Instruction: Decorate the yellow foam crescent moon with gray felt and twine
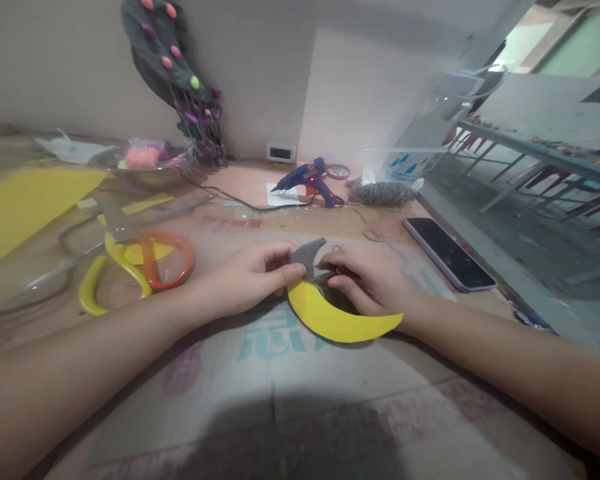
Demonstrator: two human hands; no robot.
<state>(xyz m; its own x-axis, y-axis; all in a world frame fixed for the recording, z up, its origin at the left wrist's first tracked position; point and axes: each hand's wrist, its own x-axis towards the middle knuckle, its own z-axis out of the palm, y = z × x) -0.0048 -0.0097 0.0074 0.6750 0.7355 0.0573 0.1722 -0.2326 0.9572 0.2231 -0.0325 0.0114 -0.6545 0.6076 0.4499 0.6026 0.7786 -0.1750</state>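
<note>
A yellow crescent-shaped cutout [330, 319] lies on a sheet of cardboard [290, 393], partly wound with grey yarn [307, 253] at its upper end. My left hand [250, 277] pinches the yarn-covered tip between thumb and fingers. My right hand [367, 277] presses its closed fingers on the cutout's inner edge, holding the grey yarn strand there.
Yellow-handled scissors [113, 270] and orange-handled scissors [167, 260] lie at left, beside a yellow sheet [25, 200]. A blue glue gun [310, 181] and a grey yarn bundle [380, 193] sit behind. A phone [447, 253] lies at right near the table edge.
</note>
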